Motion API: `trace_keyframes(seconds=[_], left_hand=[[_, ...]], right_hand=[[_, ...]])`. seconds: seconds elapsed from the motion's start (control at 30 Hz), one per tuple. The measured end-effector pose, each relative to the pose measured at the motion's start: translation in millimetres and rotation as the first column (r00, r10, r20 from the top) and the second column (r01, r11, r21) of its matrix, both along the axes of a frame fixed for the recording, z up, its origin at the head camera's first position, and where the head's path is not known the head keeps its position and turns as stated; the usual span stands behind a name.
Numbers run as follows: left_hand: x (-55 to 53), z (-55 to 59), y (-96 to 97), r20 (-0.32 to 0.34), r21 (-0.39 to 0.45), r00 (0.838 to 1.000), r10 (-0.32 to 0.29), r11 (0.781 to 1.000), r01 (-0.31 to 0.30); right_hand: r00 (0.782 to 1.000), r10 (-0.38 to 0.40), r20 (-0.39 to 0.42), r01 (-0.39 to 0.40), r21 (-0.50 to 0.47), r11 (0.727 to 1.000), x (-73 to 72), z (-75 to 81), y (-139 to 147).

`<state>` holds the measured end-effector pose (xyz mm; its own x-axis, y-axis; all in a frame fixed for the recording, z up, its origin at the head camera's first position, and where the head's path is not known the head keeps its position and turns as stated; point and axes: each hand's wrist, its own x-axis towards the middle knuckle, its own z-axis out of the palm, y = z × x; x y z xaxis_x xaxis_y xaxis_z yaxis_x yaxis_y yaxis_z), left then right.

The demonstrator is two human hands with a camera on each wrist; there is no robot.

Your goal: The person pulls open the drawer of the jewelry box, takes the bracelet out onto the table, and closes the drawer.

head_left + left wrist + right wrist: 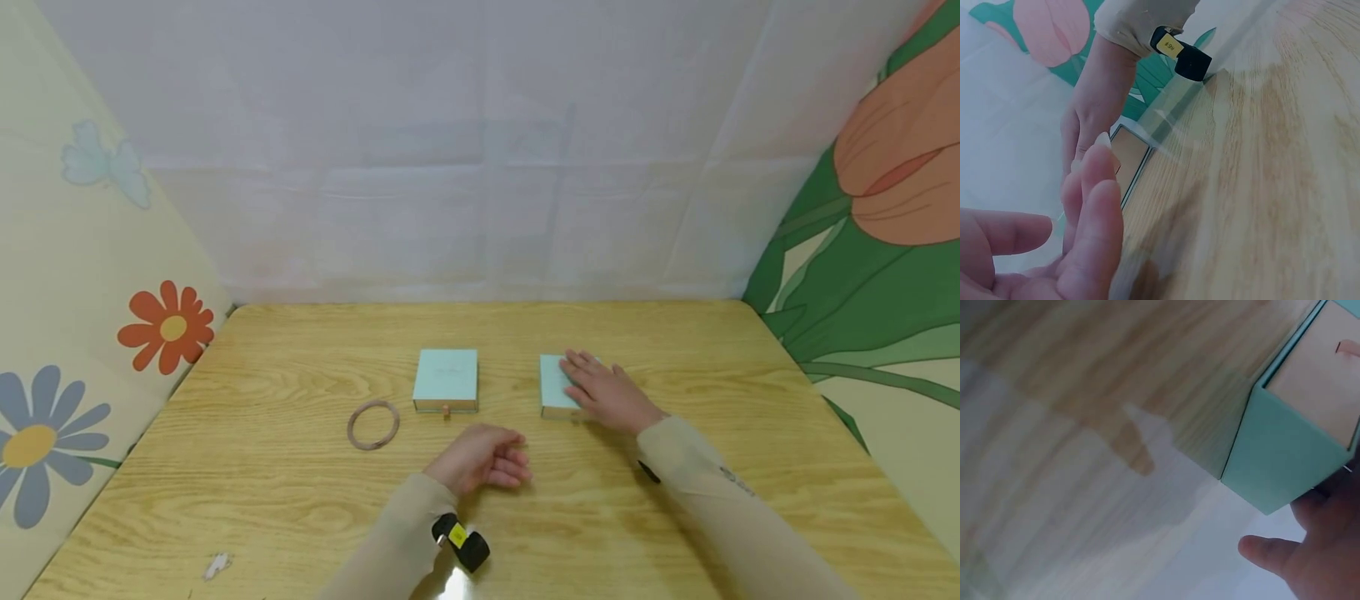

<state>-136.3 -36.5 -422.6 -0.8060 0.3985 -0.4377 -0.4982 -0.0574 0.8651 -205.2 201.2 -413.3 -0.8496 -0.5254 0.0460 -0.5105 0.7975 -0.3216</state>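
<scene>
A light-teal box [557, 392] stands on the right part of the table, and my right hand [609, 395] rests over its top with the fingers extended. In the right wrist view the box [1291, 447] shows a pale pink drawer front [1319, 369] with a small pull tab, while the thumb [1266, 550] sticks out past the side. My left hand [483, 458] hovers in front of the boxes, loosely curled around nothing. A second teal box [446, 375] with a pull tab on its front stands to the left. Beside that one lies a thin brownish ring [350, 429].
The wood-grain table [300, 517] backs onto a white cloth [480, 150]. Flower-printed panels flank it, with a red flower [173, 327] on the left one. A small white patch [217, 566] marks the near left tabletop. Each wrist wears a black strap [461, 542].
</scene>
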Motion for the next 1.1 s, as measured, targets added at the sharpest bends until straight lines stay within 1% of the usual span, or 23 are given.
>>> trace_keyframes(seconds=[0.23, 0.43, 0.53, 0.67, 0.77, 0.9, 1.1], left_hand=[[-4.0, -1.4, 15.9, -0.009, 0.049, 1.000, 0.009, 0.999, -0.009], [-8.5, -4.7, 35.2, -0.010, 0.059, 1.000, 0.021, 0.998, -0.020], [-10.6, -4.7, 45.6, 0.007, 0.059, 0.999, 0.033, 0.998, -0.033], [-12.6, -4.3, 59.7, 0.029, 0.060, 0.998, 0.048, 0.997, -0.049], [-14.8, -5.6, 68.0, 0.040, 0.065, 0.998, 0.053, 0.996, -0.055], [-18.0, -6.9, 75.2, 0.063, 0.074, 0.996, 0.070, 0.994, -0.075], [-19.5, -7.2, 83.6, 0.083, 0.109, 0.991, 0.102, 0.988, -0.111]], right_hand=[[1.000, 0.019, 0.018, -0.020, 0.029, 0.999, -1.4, 1.9, 1], [0.998, 0.058, -0.024, -0.057, 0.054, 0.997, -2.7, 2.1, -1], [0.996, 0.074, -0.049, -0.071, 0.055, 0.996, -1.9, 3.7, -1], [0.995, 0.084, -0.043, -0.082, 0.059, 0.995, -0.8, 6.4, -1], [0.996, 0.082, -0.020, -0.081, 0.053, 0.995, -1.4, 6.5, 0], [0.997, 0.083, -0.004, -0.082, 0.040, 0.996, -3.4, 4.8, 1], [0.996, 0.088, 0.002, -0.088, 0.021, 0.996, -5.7, 2.9, 2]])
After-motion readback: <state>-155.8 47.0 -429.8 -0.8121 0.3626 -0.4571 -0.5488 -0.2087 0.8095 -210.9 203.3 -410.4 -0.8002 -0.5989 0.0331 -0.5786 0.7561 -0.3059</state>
